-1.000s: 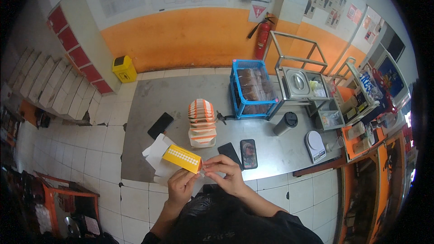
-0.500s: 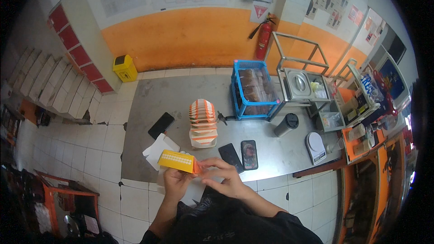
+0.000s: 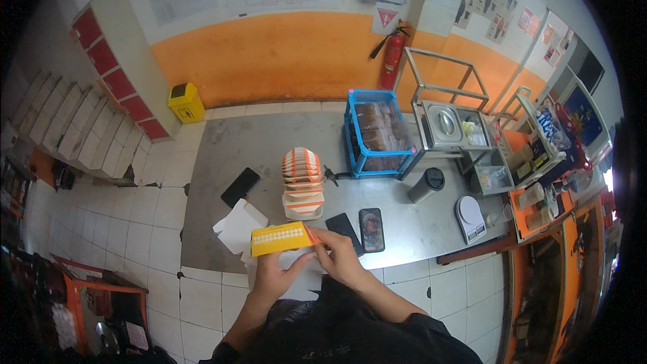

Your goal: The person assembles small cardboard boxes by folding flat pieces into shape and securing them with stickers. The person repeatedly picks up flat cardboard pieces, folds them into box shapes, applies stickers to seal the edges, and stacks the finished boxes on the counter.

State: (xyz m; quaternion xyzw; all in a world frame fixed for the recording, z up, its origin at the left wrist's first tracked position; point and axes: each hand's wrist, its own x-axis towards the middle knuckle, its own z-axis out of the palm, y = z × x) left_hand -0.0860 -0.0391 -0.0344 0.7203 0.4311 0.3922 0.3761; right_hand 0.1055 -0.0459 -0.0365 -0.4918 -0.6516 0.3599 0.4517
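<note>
Both hands now lower & nearer the body vs a sec ago: left hand has a closed grip under the box, right hand pinches its end flap. Box off the surface, level; folding looks underway.

Left hand and right hand holding yellow carton, orange-white carton stack just beyond, steel counter

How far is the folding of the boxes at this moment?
Done: a stack of orange-and-white boxes stands on the steel counter. In hand: the left hand holds a yellow box, while the right hand works its orange end flap. Left: white flat sheets lie beside it, apparently not yet folded.
</note>
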